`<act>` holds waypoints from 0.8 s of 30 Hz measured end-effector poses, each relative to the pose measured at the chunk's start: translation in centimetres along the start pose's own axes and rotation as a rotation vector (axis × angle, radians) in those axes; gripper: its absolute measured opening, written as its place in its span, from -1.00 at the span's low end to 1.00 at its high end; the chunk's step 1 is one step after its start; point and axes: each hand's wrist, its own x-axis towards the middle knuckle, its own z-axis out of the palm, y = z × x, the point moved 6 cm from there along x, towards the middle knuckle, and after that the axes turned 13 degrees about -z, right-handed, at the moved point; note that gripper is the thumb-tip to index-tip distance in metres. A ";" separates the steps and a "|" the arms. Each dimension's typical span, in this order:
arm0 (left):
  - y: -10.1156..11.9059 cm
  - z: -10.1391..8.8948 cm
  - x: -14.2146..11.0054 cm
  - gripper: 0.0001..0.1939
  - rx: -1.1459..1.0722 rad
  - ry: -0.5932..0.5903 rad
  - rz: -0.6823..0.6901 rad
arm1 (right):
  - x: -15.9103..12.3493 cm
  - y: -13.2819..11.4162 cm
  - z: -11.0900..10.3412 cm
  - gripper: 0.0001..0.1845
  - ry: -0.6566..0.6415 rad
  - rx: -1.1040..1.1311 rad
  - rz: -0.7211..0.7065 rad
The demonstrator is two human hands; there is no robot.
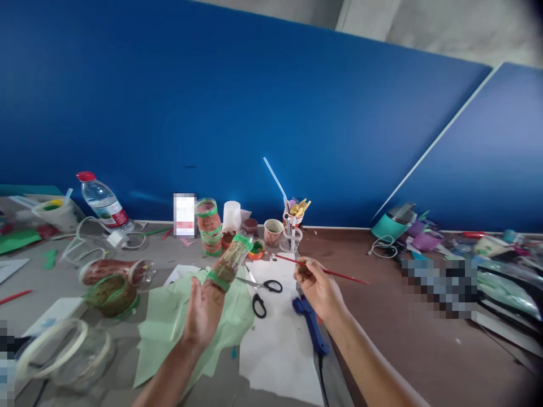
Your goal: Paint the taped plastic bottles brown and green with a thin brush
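My left hand (206, 308) is closed around a clear plastic bottle (232, 261) with green bands and brown paint on it, tilted up to the right. In my right hand (318, 288) a thin red paintbrush (345, 278) is pinched, its tip pointing left and apart from the bottle. Just beyond the bottle sits a small orange pot with green inside (256, 252). Black-handled scissors (259, 306) lie open between my hands on white paper (275, 362). Under my left hand is crumpled light green paper (159, 322). A blue glue gun (313, 325) lies beside my right wrist.
Along the blue partition (229, 113) stand a painted cylinder (208, 229), a paper cup (274, 232), a cup of tools (294, 213) and a red-capped water bottle (106, 206). Cut bottle pieces (112, 297) lie left, a clear container (85, 356) nearer. Clutter (428, 240) fills the far right.
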 end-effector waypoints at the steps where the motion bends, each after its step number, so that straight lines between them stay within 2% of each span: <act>1: -0.3 -0.1 0.0 -0.33 0.013 0.009 0.006 | 0.6 -0.6 0.0 -0.82 -0.002 -0.026 -0.021; 5: -1.6 0.2 0.1 -0.36 0.082 -0.022 0.012 | 3.4 -3.3 0.5 -0.80 0.007 -0.099 -0.120; 9: -3.1 1.2 -0.1 -0.35 0.158 -0.216 -0.062 | 6.0 -4.2 1.5 -0.76 0.005 -0.238 -0.140; 11: -3.7 1.4 -0.2 -0.33 0.176 -0.259 -0.087 | 6.8 -3.9 2.1 -0.74 -0.022 -0.329 -0.137; 16: -4.6 1.3 -0.2 -0.33 0.213 -0.238 -0.129 | 7.9 -2.0 3.6 -0.77 -0.117 -0.460 -0.120; 24: -4.3 1.5 -0.5 -0.39 0.248 -0.263 -0.120 | 9.4 0.5 5.7 -0.83 -0.288 -0.656 -0.131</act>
